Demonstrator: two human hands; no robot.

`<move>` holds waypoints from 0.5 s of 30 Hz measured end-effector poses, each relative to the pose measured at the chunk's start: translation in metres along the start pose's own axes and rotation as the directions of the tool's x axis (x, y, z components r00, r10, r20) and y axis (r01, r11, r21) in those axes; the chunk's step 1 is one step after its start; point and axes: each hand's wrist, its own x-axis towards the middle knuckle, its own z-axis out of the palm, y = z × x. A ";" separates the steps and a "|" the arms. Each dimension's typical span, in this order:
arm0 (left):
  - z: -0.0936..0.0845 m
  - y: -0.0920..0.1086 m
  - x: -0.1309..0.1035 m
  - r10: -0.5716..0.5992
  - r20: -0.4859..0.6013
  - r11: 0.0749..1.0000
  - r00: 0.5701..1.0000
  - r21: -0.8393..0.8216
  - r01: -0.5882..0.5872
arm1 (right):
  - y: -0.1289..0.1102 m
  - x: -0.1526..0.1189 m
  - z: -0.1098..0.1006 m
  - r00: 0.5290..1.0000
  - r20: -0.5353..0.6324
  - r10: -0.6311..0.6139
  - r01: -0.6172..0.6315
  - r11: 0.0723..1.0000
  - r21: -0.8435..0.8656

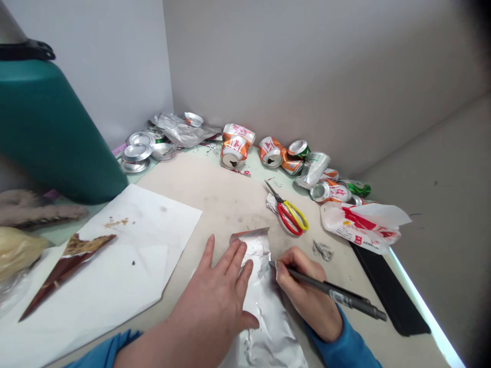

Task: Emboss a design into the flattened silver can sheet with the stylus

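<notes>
A cut, flattened aluminium can sheet, silver and wrinkled, lies on the table in front of me, its top edge slightly curled. Spread flat, my left hand presses on its left side with the fingers apart. My right hand grips a dark pen near its tip, which meets the sheet's right edge. Just beyond lie scissors with one red and one yellow handle, blades pointing away. A crumpled scrap of foil rests right of the scissors.
Several crushed drink cans line the wall, with can ends stacked at the back left. A teal bottle stands at left. White paper carries a brown pointed piece. At right are a plastic wrapper and a black flat object.
</notes>
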 end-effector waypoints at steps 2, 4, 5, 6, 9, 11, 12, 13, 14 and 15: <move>0.000 -0.001 0.000 -0.002 -0.009 1.000 1.000 0.011 0.002 | 0.001 0.000 0.000 1.000 -0.001 0.005 -0.005 1.000 0.014; 0.001 -0.003 0.000 -0.016 -0.027 0.999 1.000 0.028 0.017 | 0.004 0.001 0.000 0.999 -0.034 0.009 -0.007 0.999 0.044; 0.001 -0.004 0.000 -0.025 -0.035 0.999 0.999 0.036 0.026 | 0.006 0.001 0.001 0.998 -0.064 0.012 -0.008 0.998 0.063; 0.001 -0.005 0.000 -0.033 -0.042 0.999 0.999 0.042 0.034 | 0.007 0.002 0.001 0.995 -0.098 0.019 -0.011 0.997 0.081; 0.002 -0.007 0.000 -0.034 -0.049 0.998 0.998 0.043 0.037 | 0.010 0.003 0.002 0.983 -0.177 0.039 -0.019 0.994 0.111; 0.001 -0.007 0.000 -0.035 -0.046 0.999 0.998 0.038 0.037 | 0.009 0.004 0.003 0.981 -0.188 0.041 -0.018 0.993 0.118; 0.001 -0.007 0.001 -0.036 -0.041 0.999 0.999 0.034 0.038 | 0.009 0.004 0.004 0.983 -0.179 0.038 -0.016 0.992 0.123; 0.000 -0.007 0.001 -0.039 -0.034 0.999 0.999 0.030 0.040 | 0.007 0.004 0.006 0.986 -0.163 0.035 -0.014 0.992 0.127; -0.001 -0.006 0.001 -0.043 -0.026 0.999 0.999 0.027 0.044 | 0.006 0.004 0.007 0.989 -0.144 0.035 -0.016 0.991 0.131; -0.002 -0.006 0.001 -0.047 -0.017 0.999 0.999 0.023 0.047 | 0.004 0.004 0.008 0.992 -0.123 0.036 -0.020 0.991 0.132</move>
